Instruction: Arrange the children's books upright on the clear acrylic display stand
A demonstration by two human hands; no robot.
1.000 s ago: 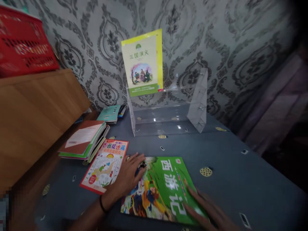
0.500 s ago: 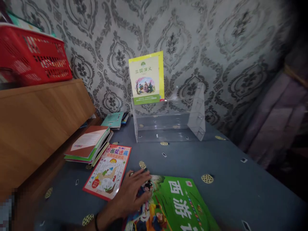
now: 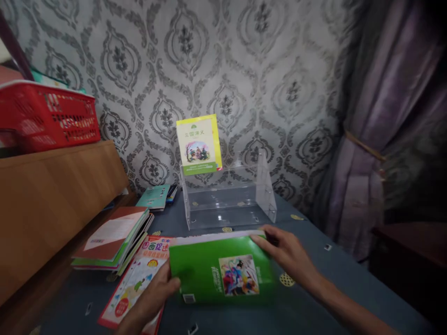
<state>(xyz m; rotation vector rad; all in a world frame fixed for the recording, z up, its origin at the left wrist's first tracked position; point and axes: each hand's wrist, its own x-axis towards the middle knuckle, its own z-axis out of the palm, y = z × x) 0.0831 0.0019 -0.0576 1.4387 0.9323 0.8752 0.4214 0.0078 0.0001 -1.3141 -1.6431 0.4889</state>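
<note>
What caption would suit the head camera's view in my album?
Left fingers and right fingers hold a green book in front of a clear rack.

Someone's left hand (image 3: 161, 284) grips the left edge of a green picture book (image 3: 197, 270), while the right hand (image 3: 282, 245) pinches its upper right corner, barcode side showing. Beyond it, a clear acrylic bookstand (image 3: 266, 191) holds a copy of 三国演义 (image 3: 197, 137) at upper left; a red-bordered 图画捉迷藏 book (image 3: 131, 286) lies beside a book stack (image 3: 113, 237) on the blue-grey tablecloth (image 3: 310, 267).
</note>
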